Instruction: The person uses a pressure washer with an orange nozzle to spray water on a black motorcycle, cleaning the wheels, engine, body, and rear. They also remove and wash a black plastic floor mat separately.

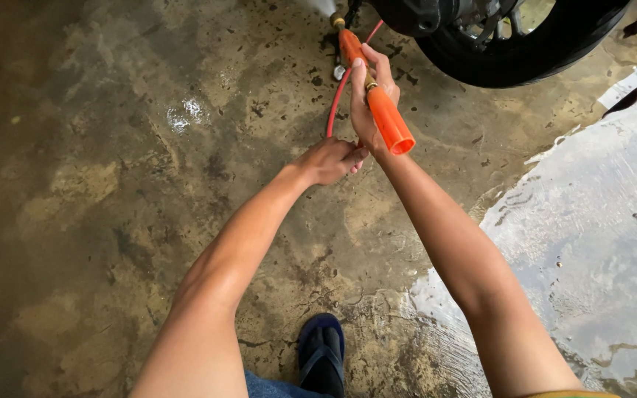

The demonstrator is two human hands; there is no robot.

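Here the right hand (pixel 372 103) is closing firmly around the middle of a long orange plastic spray wand with a brass nozzle tip (pixel 377 96), thumb lying along its top, while the left hand (pixel 331 160) is curling shut just below and beside it, seemingly gripping the thin red rubber hose (pixel 339 92) that is trailing down from the wand; the exact hold there is hard to make out. The wand is sitting up in the air over the wet stained concrete floor (pixel 112 184), its brass end pointing toward the black rubber motorcycle tyre (pixel 525 63) at the top of the view, where a pale mist is showing by the tip. Judging by its look, the wand is probably light and stiff, but wet plastic is likely getting slippery, so the midsection near the brass collar seems the soundest place to take hold; the hose looks soft and bendy. The wand itself is looking bright orange, smooth and tubular, flaring to an open end nearest the camera. A dark blue rubber sandal (pixel 321 357) is standing on the floor below, near a sheet of pooled water (pixel 591 221) on the right.
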